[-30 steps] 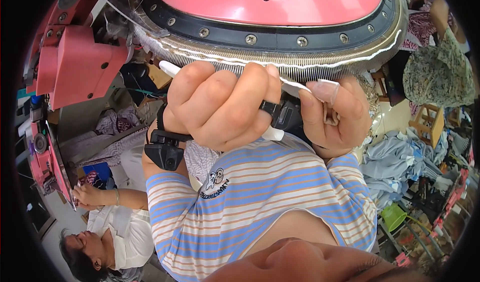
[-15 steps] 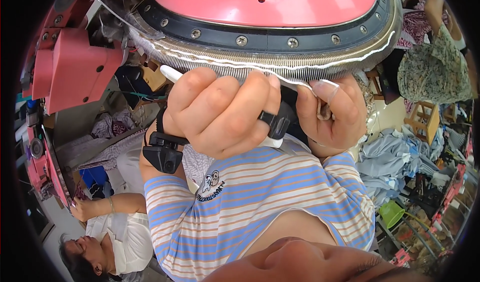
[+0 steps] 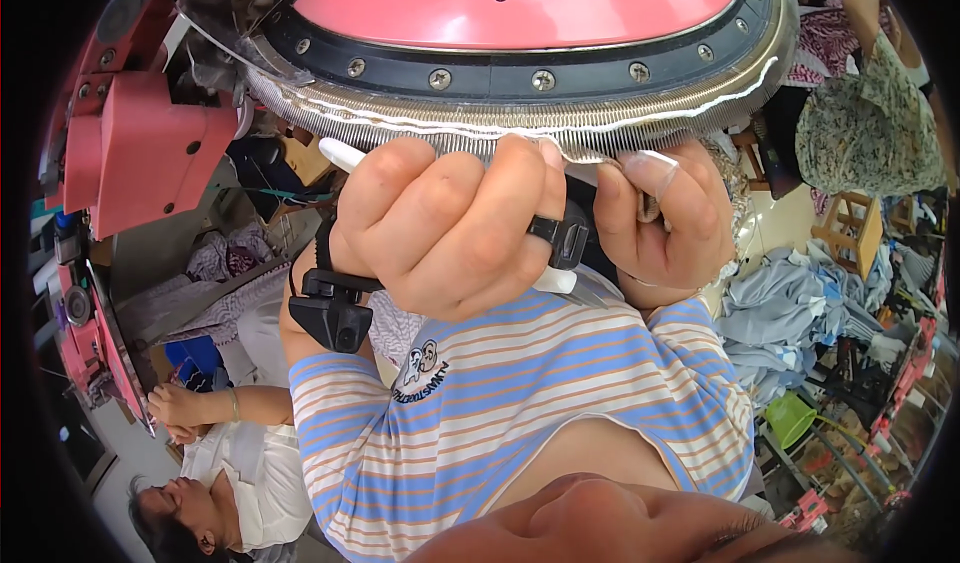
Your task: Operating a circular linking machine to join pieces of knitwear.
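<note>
At the lower edge of a ring of fine metal needles (image 3: 690, 123), a thin white strip (image 3: 585, 160), perhaps knit edging or cord, runs along the points. My left hand (image 3: 445, 228) is closed around a slim white-handled tool (image 3: 555, 281) with a metal blade end; the handle's other end pokes out past the knuckles. Its thumb and index tip press at the strip by the needles. My right hand (image 3: 665, 213) pinches the strip's hanging part between thumb and index finger, whose tip is wrapped in clear tape. What lies inside its curled fingers is mostly hidden.
Above the needles sits a pink machine dial (image 3: 520, 8) with a dark screwed rim. A pink machine housing (image 3: 150, 143) stands left. Lower left, another person (image 3: 245, 478) works. To the right are a heap of blue-grey cloth (image 3: 780, 308), a wooden stool (image 3: 850, 233) and a green bucket (image 3: 790, 420).
The dial's screws have shifted left past my hands. The loose stretch of strip between my hands looks shorter. Both hands keep nearly the same place and grip.
</note>
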A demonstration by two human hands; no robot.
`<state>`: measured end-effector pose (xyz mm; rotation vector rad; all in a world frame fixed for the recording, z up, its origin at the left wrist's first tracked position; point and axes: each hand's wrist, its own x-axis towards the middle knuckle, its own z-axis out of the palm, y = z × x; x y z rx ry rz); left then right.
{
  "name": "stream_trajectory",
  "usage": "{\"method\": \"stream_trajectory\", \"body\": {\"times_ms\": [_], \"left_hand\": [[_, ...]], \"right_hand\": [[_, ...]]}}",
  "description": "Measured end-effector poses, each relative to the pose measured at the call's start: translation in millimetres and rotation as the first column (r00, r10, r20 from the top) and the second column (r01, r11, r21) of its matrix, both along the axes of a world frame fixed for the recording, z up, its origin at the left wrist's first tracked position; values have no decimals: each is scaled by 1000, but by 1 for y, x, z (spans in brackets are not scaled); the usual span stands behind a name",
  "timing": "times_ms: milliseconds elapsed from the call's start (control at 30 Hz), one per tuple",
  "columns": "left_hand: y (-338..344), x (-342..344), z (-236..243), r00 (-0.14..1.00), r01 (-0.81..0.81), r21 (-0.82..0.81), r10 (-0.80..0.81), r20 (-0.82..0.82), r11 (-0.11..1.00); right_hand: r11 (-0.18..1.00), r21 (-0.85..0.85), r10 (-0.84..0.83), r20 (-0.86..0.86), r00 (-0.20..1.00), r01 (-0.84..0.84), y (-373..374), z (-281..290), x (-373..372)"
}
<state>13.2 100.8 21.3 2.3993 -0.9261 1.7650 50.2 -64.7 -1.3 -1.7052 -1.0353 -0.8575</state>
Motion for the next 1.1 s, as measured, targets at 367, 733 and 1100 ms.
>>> {"method": "stream_trajectory", "body": {"times_ms": [367, 733, 1100], "left_hand": [[8, -4, -4, 997, 61, -62, -64, -37, 996], [4, -10, -6, 995, -68, -54, 64, -70, 996], [11, -9, -4, 989, 14, -102, -28, -143, 995]], "right_hand": [[997, -32, 76, 36, 996, -74, 3, 2, 0], [999, -41, -14, -36, 999, 12, 3, 2, -4], [997, -49, 51, -25, 998, -52, 4, 6, -3]]}}
